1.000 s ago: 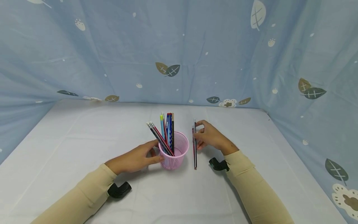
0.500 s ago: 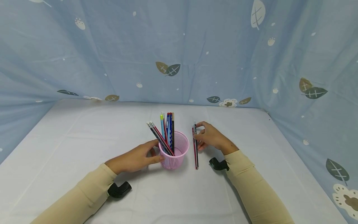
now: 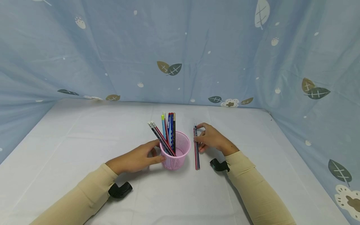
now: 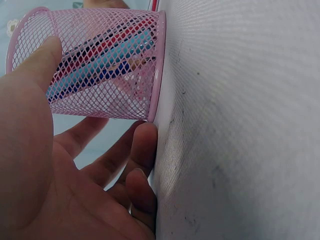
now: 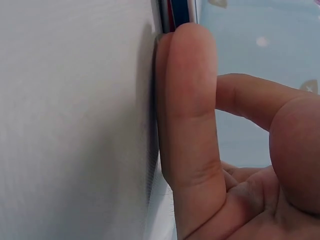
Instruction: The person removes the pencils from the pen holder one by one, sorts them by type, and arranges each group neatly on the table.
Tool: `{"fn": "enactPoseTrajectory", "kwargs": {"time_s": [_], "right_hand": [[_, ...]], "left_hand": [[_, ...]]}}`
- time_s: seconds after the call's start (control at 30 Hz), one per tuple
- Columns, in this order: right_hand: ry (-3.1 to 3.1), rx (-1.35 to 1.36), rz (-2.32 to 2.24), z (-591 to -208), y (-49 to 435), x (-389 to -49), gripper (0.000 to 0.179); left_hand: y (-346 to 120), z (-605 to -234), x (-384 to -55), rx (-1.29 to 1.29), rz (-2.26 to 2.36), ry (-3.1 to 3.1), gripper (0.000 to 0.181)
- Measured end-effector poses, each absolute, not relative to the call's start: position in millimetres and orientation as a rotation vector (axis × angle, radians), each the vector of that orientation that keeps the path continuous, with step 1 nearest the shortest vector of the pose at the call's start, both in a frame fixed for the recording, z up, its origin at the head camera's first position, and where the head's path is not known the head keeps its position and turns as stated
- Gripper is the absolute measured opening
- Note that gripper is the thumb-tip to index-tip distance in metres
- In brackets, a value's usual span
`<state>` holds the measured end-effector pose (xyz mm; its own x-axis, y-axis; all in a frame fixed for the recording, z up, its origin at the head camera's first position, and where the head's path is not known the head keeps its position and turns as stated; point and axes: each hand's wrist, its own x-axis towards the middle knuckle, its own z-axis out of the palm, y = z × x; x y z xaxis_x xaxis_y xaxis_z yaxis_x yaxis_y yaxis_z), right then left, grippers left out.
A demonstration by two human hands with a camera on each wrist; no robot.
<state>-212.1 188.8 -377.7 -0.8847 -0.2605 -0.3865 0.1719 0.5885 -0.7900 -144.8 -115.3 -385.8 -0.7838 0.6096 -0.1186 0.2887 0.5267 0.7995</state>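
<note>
A pink mesh pencil cup (image 3: 175, 162) stands upright on the white table, with several pencils (image 3: 172, 134) leaning in it. My left hand (image 3: 137, 157) holds the cup from its left side, thumb on the near wall and fingers behind; the left wrist view shows the thumb across the mesh (image 4: 107, 60). Just right of the cup, two pencils (image 3: 197, 159), one red and one dark, lie side by side. My right hand (image 3: 212, 139) pinches them near their far ends. The right wrist view shows fingers (image 5: 192, 95) low over the cloth, with the pencils (image 5: 181, 12) partly hidden beyond.
White cloth covers the table (image 3: 84, 131). A blue patterned curtain (image 3: 126, 47) hangs along the back and sides. Black wrist mounts (image 3: 120, 190) sit under both sleeves.
The two pencils by my right hand have slid slightly toward me and now lie closer together. The left hand and the cup have stayed in place.
</note>
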Motion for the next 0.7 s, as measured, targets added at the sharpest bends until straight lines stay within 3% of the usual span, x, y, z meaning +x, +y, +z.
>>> {"fn": "enactPoseTrajectory", "kwargs": {"time_s": [0.7], "right_hand": [[2.457,-0.107,-1.173,-377.7,185.6,-209.1,0.069]], "left_hand": [[-116.0,-386.6,-145.3,0.735,1.140,2.395,0.065]]}}
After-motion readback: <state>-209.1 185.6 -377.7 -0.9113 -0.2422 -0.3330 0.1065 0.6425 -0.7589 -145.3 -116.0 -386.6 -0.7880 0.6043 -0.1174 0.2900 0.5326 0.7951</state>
